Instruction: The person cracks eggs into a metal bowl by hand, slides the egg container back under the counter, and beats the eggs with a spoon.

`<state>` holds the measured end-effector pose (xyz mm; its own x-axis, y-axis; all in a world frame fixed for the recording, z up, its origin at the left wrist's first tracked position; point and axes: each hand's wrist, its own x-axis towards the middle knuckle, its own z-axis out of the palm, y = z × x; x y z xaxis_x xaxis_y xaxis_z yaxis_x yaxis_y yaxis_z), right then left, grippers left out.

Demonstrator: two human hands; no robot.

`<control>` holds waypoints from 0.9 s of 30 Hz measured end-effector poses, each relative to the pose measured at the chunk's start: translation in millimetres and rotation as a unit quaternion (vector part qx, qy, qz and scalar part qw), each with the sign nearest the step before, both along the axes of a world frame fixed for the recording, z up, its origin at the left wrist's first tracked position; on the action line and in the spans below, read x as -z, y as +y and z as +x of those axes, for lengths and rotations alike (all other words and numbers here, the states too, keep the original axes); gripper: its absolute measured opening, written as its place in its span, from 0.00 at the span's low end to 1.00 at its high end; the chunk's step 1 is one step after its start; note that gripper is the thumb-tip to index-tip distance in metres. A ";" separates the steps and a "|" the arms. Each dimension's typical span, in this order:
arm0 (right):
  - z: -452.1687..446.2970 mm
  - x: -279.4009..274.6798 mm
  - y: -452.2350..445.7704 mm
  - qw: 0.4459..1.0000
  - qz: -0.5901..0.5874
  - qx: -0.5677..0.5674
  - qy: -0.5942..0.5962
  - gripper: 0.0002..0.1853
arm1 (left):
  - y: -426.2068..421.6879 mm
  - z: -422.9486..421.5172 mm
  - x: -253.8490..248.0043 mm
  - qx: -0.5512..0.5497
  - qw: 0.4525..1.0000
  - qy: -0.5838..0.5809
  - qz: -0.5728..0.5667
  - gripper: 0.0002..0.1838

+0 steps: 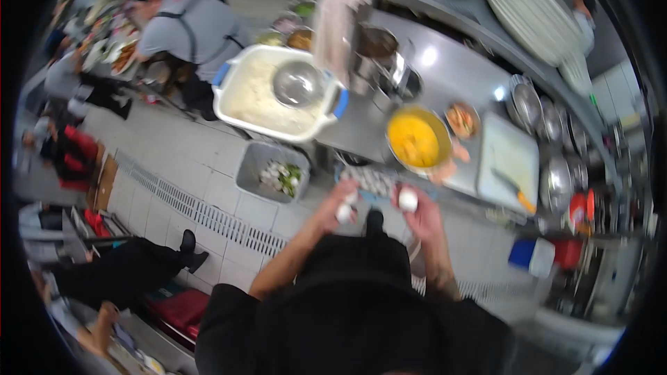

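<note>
White oval eggs (408,200) in both hands, just off counter edge

Head view: hands apart, bare, held low at the near side. Right hand (422,219) has one egg, fingers curled round it, shell facing up; loose grip probably spares it. Left hand (332,210) holds a white egg too, perhaps two; blur, cannot tell count. Pale rounded items (375,182) between and just beyond hands, within easy reach; too blurred to name.

Round metal pot (445,136) of yellow liquid on counter (445,73), far side of right hand, likely kept close for short reach. Pinkish pieces (459,151) beside it, right. White cutting board (511,142) farther right, orange-handled knife (526,201) lying on it, handle toward near edge, probably for easy pickup. Left: grey plastic bin (244,175) with pale and green scraps, low down, presumably to catch waste. White tub with blue handles (306,132) beyond bin, metal bowl (299,85) inside.
</note>
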<state>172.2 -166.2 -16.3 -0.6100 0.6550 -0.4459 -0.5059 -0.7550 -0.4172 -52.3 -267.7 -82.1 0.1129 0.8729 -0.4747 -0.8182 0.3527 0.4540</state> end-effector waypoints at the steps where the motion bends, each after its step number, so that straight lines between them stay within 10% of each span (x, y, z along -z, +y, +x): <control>1: 17.8 -3.1 12.5 0.993 -0.082 0.000 0.090 0.17 | 10.9 -2.1 -8.1 0.012 0.998 0.065 0.005 0.15; 6: 79.0 -24.8 57.2 0.978 0.173 -0.045 -0.108 0.20 | 61.4 10.8 -30.9 0.124 0.964 0.233 0.038 0.11; 9: 74.8 -40.9 70.7 0.783 0.406 0.000 -0.472 0.20 | 86.6 40.6 -48.4 0.193 0.940 0.282 -0.025 0.13; 13: 63.5 -32.3 88.7 0.564 0.676 0.101 -0.462 0.22 | 113.8 68.4 -39.0 0.204 0.947 0.244 -0.039 0.12; 16: 69.6 14.3 105.6 0.453 0.692 -0.066 -0.558 0.22 | 121.9 79.0 -44.7 0.195 0.952 0.230 -0.053 0.13; 20: 70.2 25.8 126.9 0.586 0.648 0.018 -0.487 0.24 | 118.8 70.2 -70.1 0.296 0.892 0.339 -0.030 0.13; 24: 66.7 2.2 163.9 0.940 0.223 -0.105 -0.237 0.17 | 131.8 65.6 -108.4 0.291 0.748 0.593 0.066 0.12; 27: 55.1 6.5 185.8 0.961 0.179 -0.148 -0.150 0.13 | 169.3 61.7 -105.6 0.164 0.568 0.785 0.186 0.17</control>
